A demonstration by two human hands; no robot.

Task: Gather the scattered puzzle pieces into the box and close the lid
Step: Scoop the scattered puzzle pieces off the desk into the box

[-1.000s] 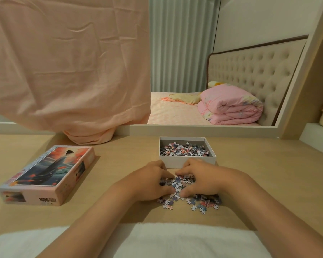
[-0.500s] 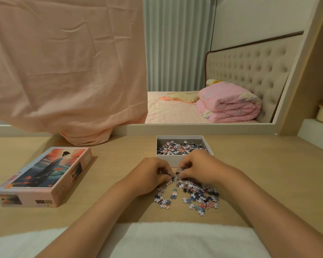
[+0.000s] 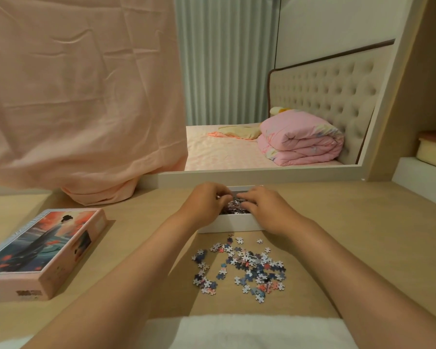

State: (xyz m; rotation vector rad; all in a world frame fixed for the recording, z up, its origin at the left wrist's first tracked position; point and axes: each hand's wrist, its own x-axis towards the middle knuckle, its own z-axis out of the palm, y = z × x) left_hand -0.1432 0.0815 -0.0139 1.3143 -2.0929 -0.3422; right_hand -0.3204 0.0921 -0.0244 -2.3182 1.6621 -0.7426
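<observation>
Two hands have lifted off the loose pile and now sit over the box (image 3: 233, 224). A second ago they were cupped together on the counter (image 3: 363, 235), scooping. The left hand (image 3: 207, 200) and right hand (image 3: 262, 207) hover side by side above the open top. Their fingers (image 3: 220, 195) are curled inward with the tips nearly meeting. Whether a handful is still held under them or has already dropped, I cannot tell. Some pieces show in the box between the two hands.

The scattered puzzle pieces (image 3: 247, 267) left on the counter lie just in front of the box, spread looser and wider than before. So this looks like one scoop delivered, with a good share of the pile still to go, probably several more trips. The lid (image 3: 43, 248) lies picture side up, well apart at the left, untouched. Closing is still some way off.
</observation>
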